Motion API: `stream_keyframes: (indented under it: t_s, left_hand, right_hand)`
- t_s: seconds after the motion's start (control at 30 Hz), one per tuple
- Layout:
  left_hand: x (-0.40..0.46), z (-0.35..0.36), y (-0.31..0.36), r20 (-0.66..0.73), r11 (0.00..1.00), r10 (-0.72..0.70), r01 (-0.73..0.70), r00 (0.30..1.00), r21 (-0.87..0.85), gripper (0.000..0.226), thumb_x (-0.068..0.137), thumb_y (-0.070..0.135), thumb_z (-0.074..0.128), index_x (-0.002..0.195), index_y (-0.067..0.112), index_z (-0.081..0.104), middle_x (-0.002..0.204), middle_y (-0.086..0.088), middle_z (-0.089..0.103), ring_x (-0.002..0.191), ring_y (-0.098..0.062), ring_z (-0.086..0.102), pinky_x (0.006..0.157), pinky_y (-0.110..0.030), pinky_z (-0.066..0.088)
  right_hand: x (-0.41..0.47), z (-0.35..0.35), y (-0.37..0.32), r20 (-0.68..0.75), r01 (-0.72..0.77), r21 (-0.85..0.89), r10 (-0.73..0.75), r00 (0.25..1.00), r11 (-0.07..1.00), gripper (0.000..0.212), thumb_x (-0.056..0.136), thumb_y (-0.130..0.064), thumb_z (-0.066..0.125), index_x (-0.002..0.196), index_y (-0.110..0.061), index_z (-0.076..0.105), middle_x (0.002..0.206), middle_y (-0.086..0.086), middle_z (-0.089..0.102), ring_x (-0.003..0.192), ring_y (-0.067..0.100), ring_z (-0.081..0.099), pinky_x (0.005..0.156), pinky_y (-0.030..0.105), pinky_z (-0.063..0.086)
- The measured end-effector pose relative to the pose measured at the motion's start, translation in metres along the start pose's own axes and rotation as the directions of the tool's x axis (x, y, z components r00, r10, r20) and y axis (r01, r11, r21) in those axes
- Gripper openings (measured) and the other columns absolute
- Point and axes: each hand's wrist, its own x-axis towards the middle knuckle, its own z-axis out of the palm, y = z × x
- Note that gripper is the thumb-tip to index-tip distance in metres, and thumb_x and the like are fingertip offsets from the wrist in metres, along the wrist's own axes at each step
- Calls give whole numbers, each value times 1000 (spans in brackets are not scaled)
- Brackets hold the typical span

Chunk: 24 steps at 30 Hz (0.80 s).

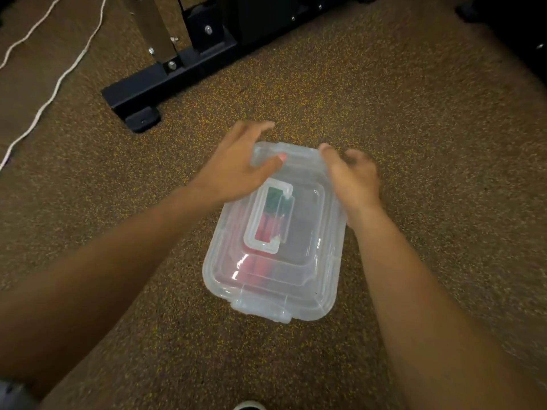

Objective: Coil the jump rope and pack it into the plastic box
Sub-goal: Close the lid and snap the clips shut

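Observation:
A clear plastic box point(296, 279) with its lid on and a flat handle point(268, 216) in the lid stands on the speckled floor in the middle. Red and dark green parts of the jump rope point(268, 226) show blurred through the lid. My left hand point(236, 164) hovers over the far left corner of the lid, fingers spread, thumb touching the lid. My right hand point(352, 176) is at the far right edge of the lid, fingers curled and blurred. Neither hand holds anything.
A black metal equipment frame point(177, 69) with bolts and a foot stands at the back left. A white cord point(50, 93) runs along the floor at the far left. A shoe tip point(248, 406) shows at the bottom edge.

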Motion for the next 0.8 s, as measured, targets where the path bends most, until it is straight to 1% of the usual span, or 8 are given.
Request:
stream_keyframes:
  t_s: [0.07, 0.13, 0.37, 0.43, 0.53, 0.63, 0.73, 0.8]
  left_hand:
    - [22, -1, 5, 173, 991, -4, -19, 985, 131, 76, 96, 64, 55, 159, 31, 29, 161, -7, 37, 143, -29, 39, 115, -48, 32]
    - [38, -1, 4, 302, 974, -46, -23, 952, 223, 86, 91, 72, 54, 161, 32, 25, 161, -6, 42, 145, -32, 41, 113, -46, 36]
    - [54, 0, -4, 351, 993, -72, 33, 934, 113, 103, 79, 72, 68, 163, 32, 22, 154, -7, 53, 130, -28, 58, 96, -31, 43]
    - [56, 2, -6, 354, 995, -61, 30, 933, 92, 104, 79, 72, 69, 163, 32, 23, 155, -5, 52, 131, -26, 57, 98, -30, 43]
    - [54, 2, -10, 339, 998, -51, 32, 939, 60, 112, 75, 75, 70, 164, 32, 18, 156, -2, 52, 131, -24, 58, 100, -30, 43]
    - [50, 5, -10, 292, 998, -42, 29, 956, 49, 113, 70, 79, 69, 162, 31, 25, 153, 0, 54, 127, -24, 60, 103, -35, 47]
    - [49, 6, -10, 256, 999, -39, 32, 966, 34, 89, 76, 70, 73, 149, 30, 43, 121, 6, 64, 95, -12, 65, 76, -26, 51]
    - [48, 6, -9, 230, 1000, -24, 23, 973, 5, 79, 75, 68, 76, 140, 30, 50, 110, 11, 62, 84, 3, 57, 67, -18, 46]
  right_hand:
    - [16, 6, -6, 102, -20, -5, 21, 995, 1000, 59, 77, -60, 73, 109, -11, 73, 112, 9, 77, 106, 30, 73, 95, 47, 59]
    - [26, 7, -10, 162, -65, 19, 61, 985, 998, 47, 76, -50, 81, 98, -8, 74, 98, 10, 79, 92, 30, 77, 88, 49, 62]
    - [33, -6, -4, 345, -213, 42, 186, 920, 976, 46, 79, -47, 83, 108, -12, 74, 94, 9, 81, 73, 23, 79, 58, 35, 65]
    - [31, -1, -1, 308, -202, 104, 162, 938, 974, 46, 78, -44, 85, 109, -11, 75, 96, 9, 82, 75, 23, 79, 65, 38, 67]
    - [28, 7, 6, 229, -152, 298, 84, 970, 942, 57, 78, -30, 89, 127, -11, 67, 114, 7, 77, 99, 24, 77, 91, 44, 63]
    - [28, 7, 10, 172, -57, 390, -12, 985, 919, 54, 85, -11, 82, 135, -12, 62, 122, 1, 71, 109, 17, 72, 98, 35, 60]
    - [30, 8, 13, 140, 42, 352, -97, 985, 935, 45, 88, -10, 78, 132, -14, 67, 114, -5, 72, 99, 7, 71, 89, 23, 59]
    - [30, 9, 14, 127, 87, 281, -127, 984, 956, 44, 88, -16, 77, 131, -18, 68, 114, -6, 73, 101, 9, 71, 90, 24, 57]
